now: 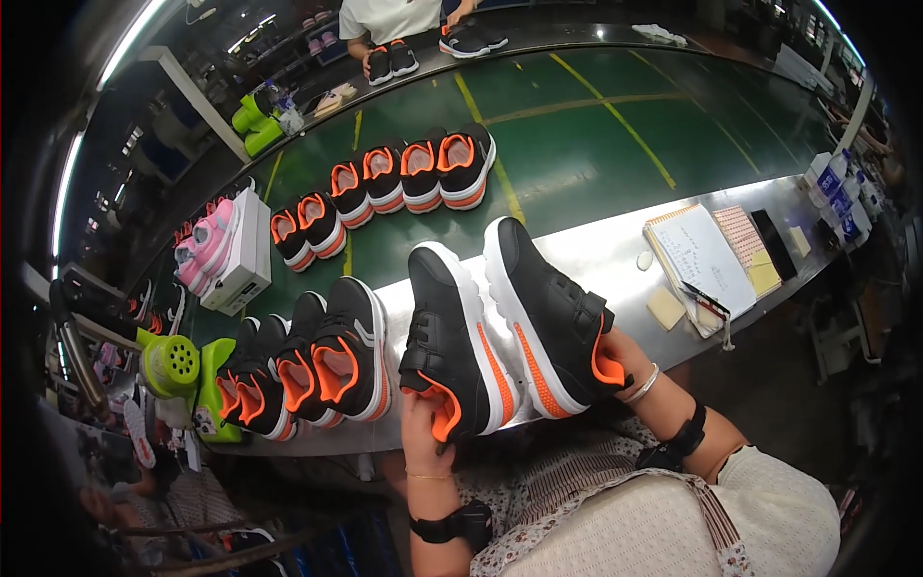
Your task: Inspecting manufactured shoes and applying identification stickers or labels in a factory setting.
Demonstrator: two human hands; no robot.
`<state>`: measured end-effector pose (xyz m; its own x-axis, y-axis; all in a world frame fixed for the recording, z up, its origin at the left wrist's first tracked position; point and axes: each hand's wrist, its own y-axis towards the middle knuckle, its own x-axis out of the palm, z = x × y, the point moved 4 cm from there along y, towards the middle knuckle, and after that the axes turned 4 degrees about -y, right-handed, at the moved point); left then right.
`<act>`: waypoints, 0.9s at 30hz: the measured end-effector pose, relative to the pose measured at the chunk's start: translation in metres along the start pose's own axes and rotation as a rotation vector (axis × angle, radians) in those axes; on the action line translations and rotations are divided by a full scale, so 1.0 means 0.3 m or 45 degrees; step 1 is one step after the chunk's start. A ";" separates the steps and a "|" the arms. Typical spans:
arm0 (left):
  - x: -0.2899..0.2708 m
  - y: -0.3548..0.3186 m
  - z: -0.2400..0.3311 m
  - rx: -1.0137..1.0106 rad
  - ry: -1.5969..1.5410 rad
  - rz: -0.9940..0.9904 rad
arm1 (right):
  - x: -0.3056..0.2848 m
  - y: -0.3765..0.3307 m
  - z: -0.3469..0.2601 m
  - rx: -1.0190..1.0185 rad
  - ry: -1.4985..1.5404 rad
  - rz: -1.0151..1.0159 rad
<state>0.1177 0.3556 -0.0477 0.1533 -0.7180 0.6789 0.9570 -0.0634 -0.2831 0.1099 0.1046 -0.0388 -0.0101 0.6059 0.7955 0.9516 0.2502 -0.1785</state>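
Note:
I hold up a pair of black sneakers with white soles and orange trim, soles facing each other. My left hand (424, 433) is closed on the heel of the left sneaker (444, 332); its fingers are partly hidden inside the orange collar. The right sneaker (553, 317) is gripped at its heel by my right hand (623, 363), thumb side hidden behind the shoe. Both toes point away from me, tilted up above the metal table edge (586, 260). Just left stand several matching sneakers (351, 361) in a row on the metal strip.
More black-and-orange sneakers (419, 175) stand on the green conveyor belt (567, 144). Pink sneakers (209, 245) rest against a white box (252, 255). A green machine (173, 366) is at left, a notebook (700, 255) with a pen at right. Across the belt, a person's hand (367, 65) touches shoes.

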 end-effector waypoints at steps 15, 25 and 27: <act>0.319 -0.038 0.156 0.138 0.770 -0.646 | 0.227 0.065 0.030 0.230 0.112 -0.074; 0.102 -0.110 0.497 0.478 -0.136 -0.270 | 0.344 0.130 0.030 -0.175 -1.021 -0.146; -0.050 -0.148 0.657 0.631 -0.157 -0.114 | 0.249 0.145 0.042 -0.136 -1.214 0.089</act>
<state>0.1215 0.5059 0.0881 0.0648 -0.6360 0.7690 0.9648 0.2368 0.1146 0.1467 0.1702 0.0054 -0.1533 0.9878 -0.0290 0.9820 0.1489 -0.1165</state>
